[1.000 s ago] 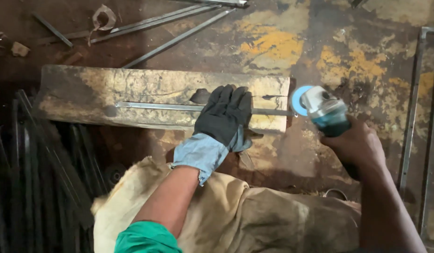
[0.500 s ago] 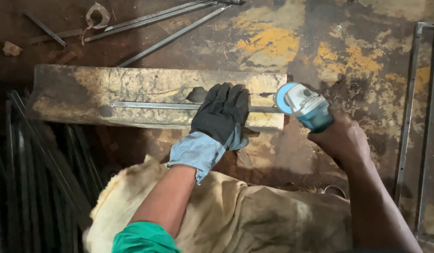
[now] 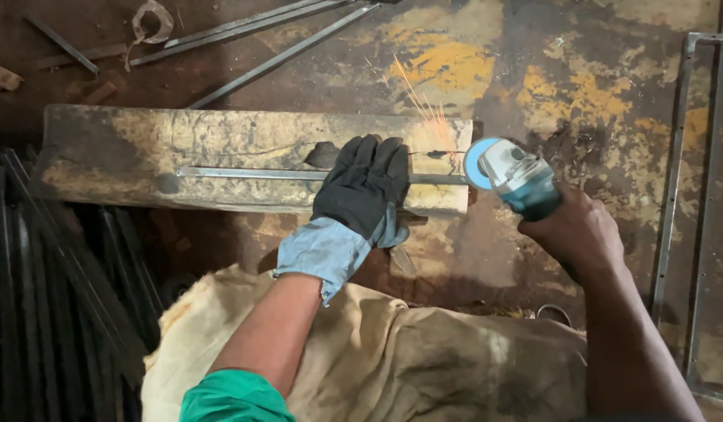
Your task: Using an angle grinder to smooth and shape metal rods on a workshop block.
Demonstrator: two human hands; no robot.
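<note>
Down at floor level: a dark, rust-brown floor (image 3: 533, 266), scuffed and blotched with yellow paint patches (image 3: 447, 66) toward the top; long thin metal rods (image 3: 252, 35) lie slanting across the upper left; a small curled scrap (image 3: 152, 19) sits beside them; a stack of dark metal strips (image 3: 57, 297) fans out at the left edge; a slim metal frame (image 3: 693, 195) runs down the right side; light is dim and even.
</note>
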